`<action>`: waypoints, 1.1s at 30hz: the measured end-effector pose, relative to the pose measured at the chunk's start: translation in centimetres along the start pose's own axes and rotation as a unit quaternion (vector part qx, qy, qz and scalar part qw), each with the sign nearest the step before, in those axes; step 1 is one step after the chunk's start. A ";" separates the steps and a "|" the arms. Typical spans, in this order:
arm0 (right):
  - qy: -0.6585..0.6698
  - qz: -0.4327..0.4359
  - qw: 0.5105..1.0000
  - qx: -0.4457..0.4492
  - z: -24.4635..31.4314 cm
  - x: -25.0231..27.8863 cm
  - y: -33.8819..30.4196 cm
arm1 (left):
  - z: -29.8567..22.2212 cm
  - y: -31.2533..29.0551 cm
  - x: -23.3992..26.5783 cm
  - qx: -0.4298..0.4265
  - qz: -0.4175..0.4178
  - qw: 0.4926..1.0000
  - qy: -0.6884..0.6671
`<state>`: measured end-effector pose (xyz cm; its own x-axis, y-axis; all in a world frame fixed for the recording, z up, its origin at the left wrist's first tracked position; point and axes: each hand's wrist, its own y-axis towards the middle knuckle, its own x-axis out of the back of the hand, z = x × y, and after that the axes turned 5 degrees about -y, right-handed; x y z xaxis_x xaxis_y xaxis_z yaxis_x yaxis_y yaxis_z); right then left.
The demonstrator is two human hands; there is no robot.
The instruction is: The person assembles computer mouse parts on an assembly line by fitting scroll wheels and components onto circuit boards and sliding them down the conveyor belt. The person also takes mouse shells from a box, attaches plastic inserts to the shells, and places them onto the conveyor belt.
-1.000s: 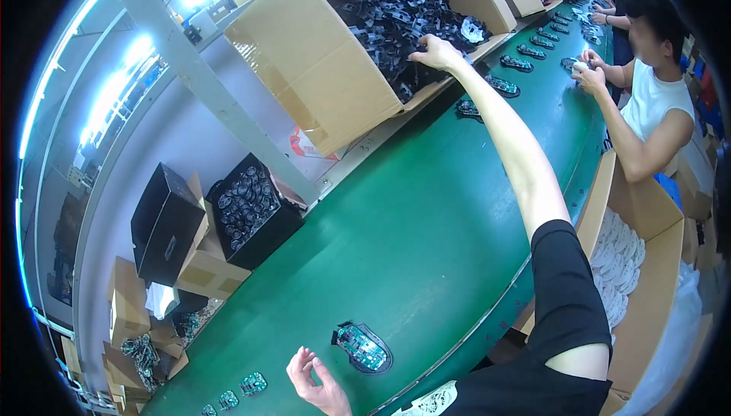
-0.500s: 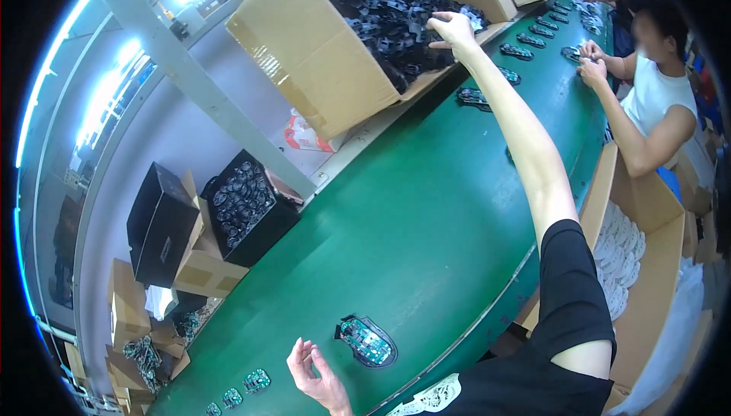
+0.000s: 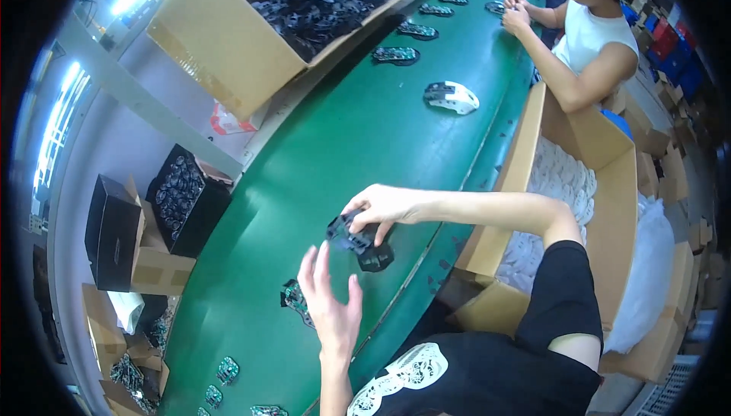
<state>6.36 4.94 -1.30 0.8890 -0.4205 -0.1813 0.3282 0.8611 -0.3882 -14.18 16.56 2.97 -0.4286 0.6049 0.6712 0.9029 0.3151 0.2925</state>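
My right hand (image 3: 383, 207) is closed on black plastic frame pieces (image 3: 352, 235) above the green belt. One dark piece (image 3: 375, 258) sits just below these fingers; whether it is held or lying there I cannot tell. My left hand (image 3: 329, 298) has its fingers spread and holds nothing, with the fingertips close to the black pieces. Partly behind it, a mouse-shaped black base with a green circuit board (image 3: 295, 299) rests on the belt. Farther up the belt lies a computer mouse with a white-and-black shell (image 3: 451, 98).
A large carton (image 3: 228, 43) of black plastic parts stands beyond the belt (image 3: 304, 157). At right is a carton (image 3: 613, 188) of white shells. Several boarded bases (image 3: 395, 55) line the belt's far side. A co-worker (image 3: 598, 39) handles a part. Small circuit boards (image 3: 228, 370) lie at lower left.
My right hand has come back from the large carton to the near belt, now with black pieces. My left hand has risen, fingers spread. The view has shifted, and a white-and-black mouse shows.
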 end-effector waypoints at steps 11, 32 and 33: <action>-0.533 -0.386 0.722 0.215 1.5 0.6 -14.0 | 1.2 2.8 -4.4 -0.066 0.158 0.978 0.119; -0.575 -0.380 0.668 -0.281 -28.6 23.6 -23.0 | 0.5 3.0 -0.8 -0.075 -0.022 0.989 0.126; -0.609 -0.413 0.637 -0.231 -29.1 22.5 -23.5 | 0.6 2.7 -0.4 -0.067 -0.035 0.992 0.105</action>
<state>9.38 -33.04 -22.51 0.1553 0.1000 0.9828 0.9656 0.1948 -0.1724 -11.59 17.60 3.09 -0.4856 0.4158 0.7689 0.8741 0.2424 0.4209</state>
